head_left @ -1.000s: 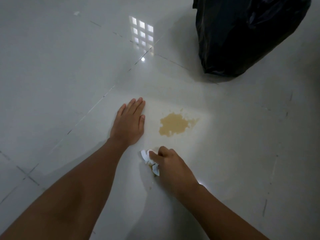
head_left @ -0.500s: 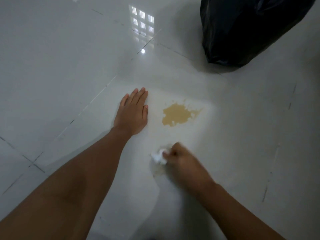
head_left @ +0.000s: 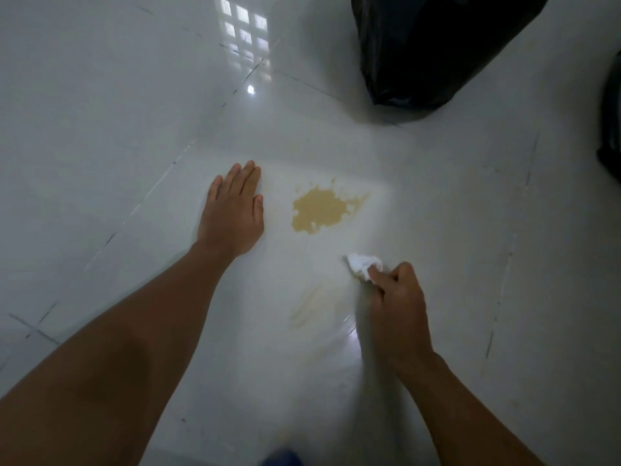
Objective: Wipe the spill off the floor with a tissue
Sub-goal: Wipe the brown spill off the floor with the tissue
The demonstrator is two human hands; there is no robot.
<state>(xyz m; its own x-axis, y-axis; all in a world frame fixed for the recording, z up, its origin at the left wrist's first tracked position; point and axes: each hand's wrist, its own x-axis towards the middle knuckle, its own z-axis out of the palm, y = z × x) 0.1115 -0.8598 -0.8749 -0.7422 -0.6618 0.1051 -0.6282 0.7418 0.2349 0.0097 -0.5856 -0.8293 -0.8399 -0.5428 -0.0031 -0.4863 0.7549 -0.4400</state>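
A tan, splattered spill (head_left: 321, 209) lies on the glossy white tiled floor (head_left: 100, 129). My left hand (head_left: 232, 211) rests flat on the floor just left of it, fingers together and pointing away from me. My right hand (head_left: 398, 307) is closed around a crumpled white tissue (head_left: 363, 266), which pokes out past the fingers and touches the floor below and right of the spill. Faint tan smear streaks (head_left: 307, 309) mark the tile left of my right hand.
A large black plastic bag (head_left: 433, 48) stands on the floor at the upper right, beyond the spill. Another dark object (head_left: 612, 129) shows at the right edge. Something blue (head_left: 280, 458) peeks in at the bottom edge.
My right hand has slid the tissue to the right and a little farther from me, leaving faint tan streaks where it was. My left hand stays planted.
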